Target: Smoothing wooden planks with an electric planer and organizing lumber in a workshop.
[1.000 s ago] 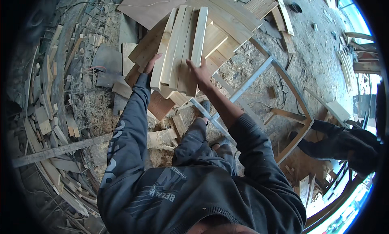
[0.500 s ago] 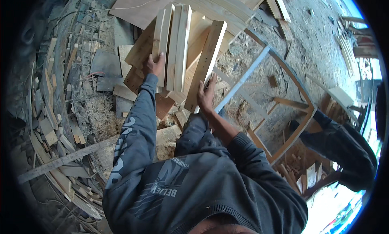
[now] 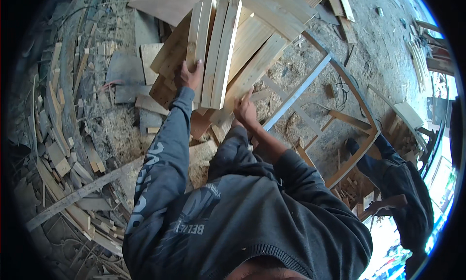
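Note:
Two pairs of pale wooden planks stand on edge in front of me. My left hand (image 3: pixel 189 75) is closed around the near part of the leftmost plank (image 3: pixel 196 35), with the thumb on its face. To its right stands another plank pair (image 3: pixel 222 57). Farther right, a wooden board (image 3: pixel 257 69) with small dark holes lies flat and slanting on the pile. My right hand (image 3: pixel 246 110) is at this board's near right edge, its index finger stretched along the edge and the other fingers curled. The undersides of the planks are hidden.
A grey frame (image 3: pixel 301 93) with crossbars stands on the right amid sawdust. Beyond it are the dark-clothed legs of another person (image 3: pixel 403 183). Wood offcuts (image 3: pixel 58 156) heap up at left, and a long batten (image 3: pixel 87 192) crosses the floor. A plywood sheet (image 3: pixel 162 3) lies at the back.
The board at my right hand has tipped from on edge to lying flat on the pile. My right hand has shifted down along it. My left hand stays on its plank.

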Demonstrator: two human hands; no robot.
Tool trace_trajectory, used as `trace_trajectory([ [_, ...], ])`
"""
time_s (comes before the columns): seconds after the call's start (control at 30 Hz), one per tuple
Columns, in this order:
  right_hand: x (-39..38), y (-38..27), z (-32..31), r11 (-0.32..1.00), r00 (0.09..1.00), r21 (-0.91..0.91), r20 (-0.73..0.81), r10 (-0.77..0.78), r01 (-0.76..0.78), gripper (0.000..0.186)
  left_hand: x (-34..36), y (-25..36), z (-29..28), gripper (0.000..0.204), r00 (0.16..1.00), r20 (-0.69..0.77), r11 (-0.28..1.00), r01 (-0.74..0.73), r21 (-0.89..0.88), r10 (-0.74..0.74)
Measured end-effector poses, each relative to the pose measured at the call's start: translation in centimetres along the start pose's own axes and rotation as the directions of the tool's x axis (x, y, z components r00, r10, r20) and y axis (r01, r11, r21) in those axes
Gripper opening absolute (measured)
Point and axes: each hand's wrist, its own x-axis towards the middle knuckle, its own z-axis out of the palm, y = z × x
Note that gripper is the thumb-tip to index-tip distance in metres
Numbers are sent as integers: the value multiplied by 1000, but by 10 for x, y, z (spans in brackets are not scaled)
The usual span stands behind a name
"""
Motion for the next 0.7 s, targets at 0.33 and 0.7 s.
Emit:
trace_trajectory([
  [0.33,52,-67,-58,993,982,-117,189,25,-3,73,-5,17,-21,91,999,22,984,-44,171,41],
  [0.7,114,-84,-18,991,994,135,100,-35,22,92,2,5,-7,97,995,13,986,-97,136,97],
])
